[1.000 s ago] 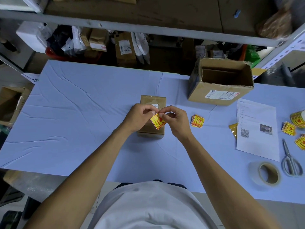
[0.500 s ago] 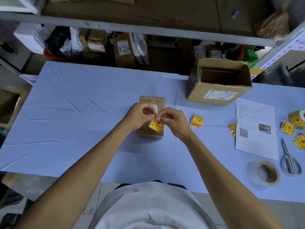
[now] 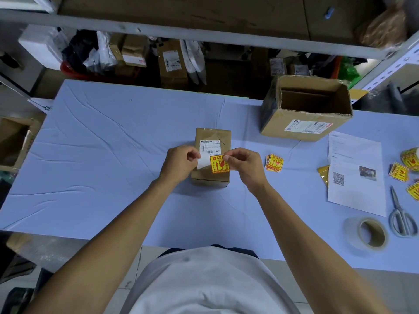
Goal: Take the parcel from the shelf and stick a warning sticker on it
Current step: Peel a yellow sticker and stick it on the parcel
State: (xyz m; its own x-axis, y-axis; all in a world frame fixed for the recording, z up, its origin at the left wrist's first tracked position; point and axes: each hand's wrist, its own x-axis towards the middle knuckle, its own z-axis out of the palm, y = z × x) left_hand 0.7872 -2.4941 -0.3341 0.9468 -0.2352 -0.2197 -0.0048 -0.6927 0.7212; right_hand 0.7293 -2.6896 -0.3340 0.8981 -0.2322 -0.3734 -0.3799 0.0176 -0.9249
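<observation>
A small brown parcel [image 3: 212, 137] with a white shipping label lies in the middle of the blue-covered table [image 3: 108, 150]. Just above its near half I hold a yellow and red warning sticker [image 3: 219, 164]. My right hand [image 3: 246, 165] pinches the sticker's upper right corner. My left hand [image 3: 181, 163] pinches the white backing paper [image 3: 203, 164], which is peeled away to the sticker's left. Both hands hide the parcel's near corners.
A stack of stickers [image 3: 274, 162] lies right of the parcel. Further right are an open cardboard box [image 3: 306, 109], a printed sheet [image 3: 356, 173], a sticker roll [image 3: 411, 157], scissors [image 3: 401, 216] and a tape roll [image 3: 371, 234]. Shelves with parcels [image 3: 172, 62] stand behind the table.
The white backing has come apart from the sticker: my left hand has drawn it to the left while my right hand keeps the sticker. The sticker now faces up, flat over the parcel.
</observation>
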